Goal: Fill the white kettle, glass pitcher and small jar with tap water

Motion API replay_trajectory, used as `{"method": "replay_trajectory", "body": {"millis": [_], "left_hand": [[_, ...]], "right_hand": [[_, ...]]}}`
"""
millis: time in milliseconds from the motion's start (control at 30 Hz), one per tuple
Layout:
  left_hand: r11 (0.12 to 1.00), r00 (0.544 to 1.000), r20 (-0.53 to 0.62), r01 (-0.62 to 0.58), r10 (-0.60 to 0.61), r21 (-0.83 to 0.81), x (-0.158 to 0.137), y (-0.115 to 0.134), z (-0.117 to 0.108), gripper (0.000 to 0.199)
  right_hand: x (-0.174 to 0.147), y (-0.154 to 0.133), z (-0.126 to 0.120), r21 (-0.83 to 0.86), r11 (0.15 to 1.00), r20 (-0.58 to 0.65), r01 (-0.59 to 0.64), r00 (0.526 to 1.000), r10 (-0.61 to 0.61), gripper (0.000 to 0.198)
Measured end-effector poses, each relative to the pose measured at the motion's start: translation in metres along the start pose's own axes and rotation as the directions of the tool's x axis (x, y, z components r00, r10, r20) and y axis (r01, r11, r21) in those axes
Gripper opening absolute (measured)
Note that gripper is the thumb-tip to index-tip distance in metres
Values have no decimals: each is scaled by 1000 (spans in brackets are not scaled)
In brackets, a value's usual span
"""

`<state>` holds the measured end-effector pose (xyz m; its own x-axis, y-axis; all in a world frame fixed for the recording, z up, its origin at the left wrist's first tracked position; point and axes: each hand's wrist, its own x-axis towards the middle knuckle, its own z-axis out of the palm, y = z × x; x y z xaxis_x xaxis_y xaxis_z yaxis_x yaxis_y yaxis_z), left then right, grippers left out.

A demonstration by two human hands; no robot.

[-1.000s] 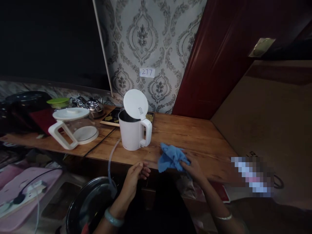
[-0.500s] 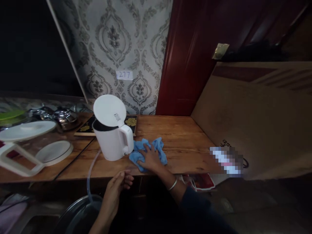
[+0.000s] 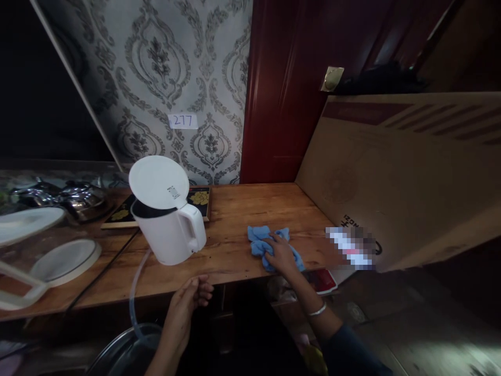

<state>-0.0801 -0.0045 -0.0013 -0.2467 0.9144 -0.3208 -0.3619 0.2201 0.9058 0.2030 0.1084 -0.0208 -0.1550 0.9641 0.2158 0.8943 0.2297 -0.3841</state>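
My right hand [image 3: 282,255] presses down on a crumpled blue cloth [image 3: 259,235], its fingers spread over and bunching the fabric on the wooden tabletop [image 3: 230,250]. A silver bangle [image 3: 318,309] circles that wrist. In front of the table edge hovers my left hand [image 3: 191,295], empty, with loosely curled fingers a little apart from the thumb. Left of the cloth stands a white electric kettle [image 3: 166,237], upright with its lid [image 3: 158,180] raised and its handle to the right. Neither hand touches the kettle.
A black tray with gold flowers [image 3: 199,197] lies behind the kettle. Shiny metal teapots [image 3: 82,198] and a clear white-handled pitcher [image 3: 23,256] stand left. A clear hose [image 3: 133,297] drops toward a basin [image 3: 117,350]. A large cardboard box [image 3: 391,177] borders the right.
My right hand has slid the blue cloth right along the tabletop, away from the kettle. My left hand stays about where it was. The view has turned slightly right.
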Motion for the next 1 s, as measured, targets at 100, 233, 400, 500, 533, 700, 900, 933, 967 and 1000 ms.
{"method": "replay_trajectory", "body": {"millis": [100, 233, 400, 500, 533, 700, 900, 933, 967, 1000], "left_hand": [[1000, 1000, 13, 1, -2, 9, 2, 0, -1, 68], [999, 1000, 14, -6, 6, 32, 6, 2, -1, 69], [1000, 999, 38, 5, -6, 31, 11, 2, 4, 70], [1000, 998, 59, 2, -4, 26, 11, 0, 8, 67], [1000, 998, 63, 2, -3, 25, 11, -1, 9, 66], [1000, 998, 59, -16, 16, 7, 8, -5, 8, 63], [998, 996, 63, -65, 67, -23, 5, -7, 2, 57], [996, 995, 50, -83, 84, -28, 4, -7, 1, 56], [994, 994, 32, -102, 103, -33, 4, -6, 0, 56], [991, 992, 7, -129, 129, -36, 5, -4, -1, 56]], "right_hand": [[-9, 23, -6, 151, 987, -88, -56, 994, 70, 49], [-24, 47, -33, 568, 820, -171, -61, 967, 191, 41], [-30, 72, -73, 855, 504, -107, -123, 909, 402, 50], [-25, 82, -73, 662, 735, -201, -147, 910, 363, 50], [-24, 84, -68, 515, 839, -225, -174, 917, 329, 49], [-28, 96, -34, -153, 947, -122, -283, 956, 266, 47], [-23, 109, -28, -148, 972, -307, -183, 943, 130, 51], [-20, 101, -27, -97, 990, -383, -106, 922, 61, 50], [-16, 88, -25, -33, 999, -434, -11, 901, -4, 50], [-13, 72, -21, 53, 995, -460, 86, 886, -52, 50]]}}
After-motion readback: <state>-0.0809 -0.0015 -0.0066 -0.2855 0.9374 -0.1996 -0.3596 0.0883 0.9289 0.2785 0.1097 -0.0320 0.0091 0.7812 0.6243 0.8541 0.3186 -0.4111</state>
